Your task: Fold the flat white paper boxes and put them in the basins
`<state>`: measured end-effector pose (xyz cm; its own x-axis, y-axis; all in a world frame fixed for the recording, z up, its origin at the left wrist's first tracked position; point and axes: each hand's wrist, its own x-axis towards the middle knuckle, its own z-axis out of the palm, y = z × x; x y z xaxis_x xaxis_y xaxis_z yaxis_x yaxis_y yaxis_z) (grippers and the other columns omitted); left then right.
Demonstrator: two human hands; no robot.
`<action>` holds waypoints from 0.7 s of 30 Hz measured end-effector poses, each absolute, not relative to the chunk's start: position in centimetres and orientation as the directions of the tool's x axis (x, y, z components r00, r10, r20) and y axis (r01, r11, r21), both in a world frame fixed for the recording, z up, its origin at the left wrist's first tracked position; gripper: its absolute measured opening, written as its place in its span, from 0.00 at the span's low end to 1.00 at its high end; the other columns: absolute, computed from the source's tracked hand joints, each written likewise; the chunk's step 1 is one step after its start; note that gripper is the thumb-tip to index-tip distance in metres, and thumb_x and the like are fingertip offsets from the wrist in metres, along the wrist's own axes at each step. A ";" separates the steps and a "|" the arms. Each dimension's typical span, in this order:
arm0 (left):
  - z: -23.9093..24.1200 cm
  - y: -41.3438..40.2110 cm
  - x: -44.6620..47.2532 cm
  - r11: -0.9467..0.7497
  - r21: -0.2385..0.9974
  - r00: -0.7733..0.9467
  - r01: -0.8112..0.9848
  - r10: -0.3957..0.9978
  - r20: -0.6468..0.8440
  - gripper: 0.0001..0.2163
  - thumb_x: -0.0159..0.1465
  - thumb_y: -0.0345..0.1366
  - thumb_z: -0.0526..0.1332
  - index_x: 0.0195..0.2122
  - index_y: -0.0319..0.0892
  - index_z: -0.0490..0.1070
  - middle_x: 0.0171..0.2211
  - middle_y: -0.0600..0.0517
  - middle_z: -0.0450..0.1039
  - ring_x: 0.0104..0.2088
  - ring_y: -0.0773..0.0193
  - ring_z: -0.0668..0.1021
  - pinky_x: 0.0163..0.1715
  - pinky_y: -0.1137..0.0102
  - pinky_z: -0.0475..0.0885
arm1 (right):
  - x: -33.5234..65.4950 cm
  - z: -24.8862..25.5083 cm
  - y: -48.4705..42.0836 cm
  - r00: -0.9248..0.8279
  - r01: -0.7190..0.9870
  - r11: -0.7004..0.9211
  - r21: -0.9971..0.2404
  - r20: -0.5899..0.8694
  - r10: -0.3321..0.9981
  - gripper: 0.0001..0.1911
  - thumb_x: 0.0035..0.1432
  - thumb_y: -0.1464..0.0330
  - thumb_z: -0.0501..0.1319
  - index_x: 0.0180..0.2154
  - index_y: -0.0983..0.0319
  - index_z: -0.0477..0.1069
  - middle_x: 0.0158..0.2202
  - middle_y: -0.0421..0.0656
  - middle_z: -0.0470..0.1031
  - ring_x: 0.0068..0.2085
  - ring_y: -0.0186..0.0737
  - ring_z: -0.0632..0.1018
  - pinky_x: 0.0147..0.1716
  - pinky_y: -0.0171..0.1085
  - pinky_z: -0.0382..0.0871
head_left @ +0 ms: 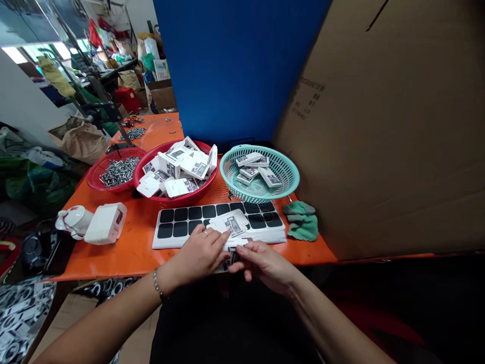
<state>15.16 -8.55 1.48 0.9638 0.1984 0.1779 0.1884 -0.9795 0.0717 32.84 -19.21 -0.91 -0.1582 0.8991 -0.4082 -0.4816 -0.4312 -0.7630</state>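
Observation:
Close to the table's front edge, both hands are on a small white printed box (235, 242), whose lower part is partly hidden by fingers. My left hand (202, 253), with a ring and a bracelet, grips it from the left, fingers bent over it. My right hand (265, 263) pinches its right end between thumb and fingers. Just beyond lies another white printed carton (233, 222), seemingly flat with its flap out. It rests on a stack of white sheets (223, 235) bearing rows of black rounded squares.
A red basket (138, 174) heaped with white boxes stands behind, beside a smaller red basket (93, 179) of metal screws. A turquoise basket (290, 174) holds several boxes. Green gloves (303, 222) lie right; a white carton (106, 222) sits left. Cardboard (397, 151) walls the right side.

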 end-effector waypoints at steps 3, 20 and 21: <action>1.5 -9.3 14.7 -0.945 0.217 0.965 0.245 0.259 0.039 0.12 0.72 0.37 0.48 0.42 0.37 0.68 0.32 0.47 0.75 0.29 0.59 0.75 0.30 0.66 0.67 | 32.8 -0.3 -19.3 -0.168 -0.333 -0.397 -0.855 -0.361 0.917 0.20 0.55 0.53 0.66 0.32 0.67 0.77 0.30 0.49 0.81 0.30 0.36 0.80 0.21 0.26 0.65; -0.9 -13.9 14.2 0.180 0.977 0.621 0.115 0.755 -0.212 0.23 0.66 0.52 0.56 0.24 0.37 0.66 0.21 0.53 0.63 0.23 0.69 0.64 0.23 0.75 0.60 | 32.1 0.1 -19.7 -0.037 -0.239 -0.304 -0.922 -0.305 0.952 0.19 0.51 0.56 0.69 0.35 0.65 0.76 0.33 0.44 0.79 0.36 0.42 0.78 0.38 0.38 0.72; -1.0 -13.9 13.9 0.170 0.976 0.615 0.138 0.757 -0.219 0.23 0.66 0.52 0.56 0.23 0.36 0.67 0.21 0.53 0.63 0.23 0.69 0.64 0.23 0.75 0.60 | 32.1 -0.3 -19.8 -0.014 -0.244 -0.313 -0.918 -0.319 0.948 0.19 0.49 0.56 0.70 0.36 0.65 0.76 0.32 0.44 0.79 0.35 0.41 0.78 0.37 0.38 0.72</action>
<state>13.95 -13.92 -0.96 0.6154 0.7572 -0.2188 0.1381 0.1697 0.9758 32.08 -19.80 -0.28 -0.0144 0.9475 -0.3193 -0.2442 -0.3130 -0.9178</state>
